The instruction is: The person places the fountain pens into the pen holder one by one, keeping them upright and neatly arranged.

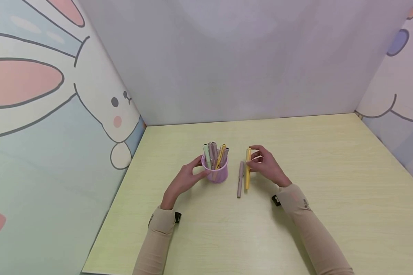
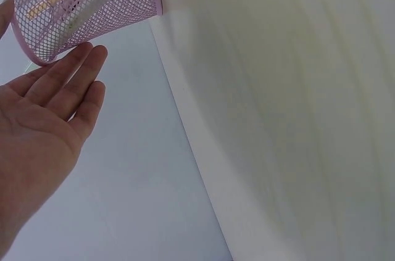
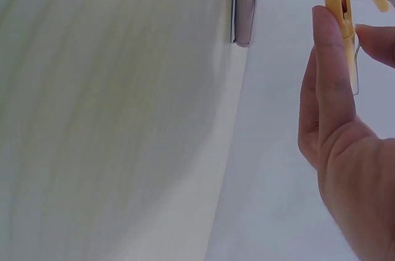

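A pink-purple mesh pen cup stands upright on the table, holding several pens: a pale green one, mauve ones and a yellow one. My left hand holds the cup from its left, thumb at the near side and fingers around the far side. In the left wrist view its long fingers lie nearly straight against the rim. Right of the cup, my right hand pinches a yellow pen between thumb and fingertips, the clip end toward the palm. Just left of that pen, a mauve pen lies on the table.
The pale wood-grain table reaches back to a plain light wall. On the left a panel with a cartoon rabbit borders it, and another cartoon panel borders the right. Each sleeve has a small black item beside its cuff.
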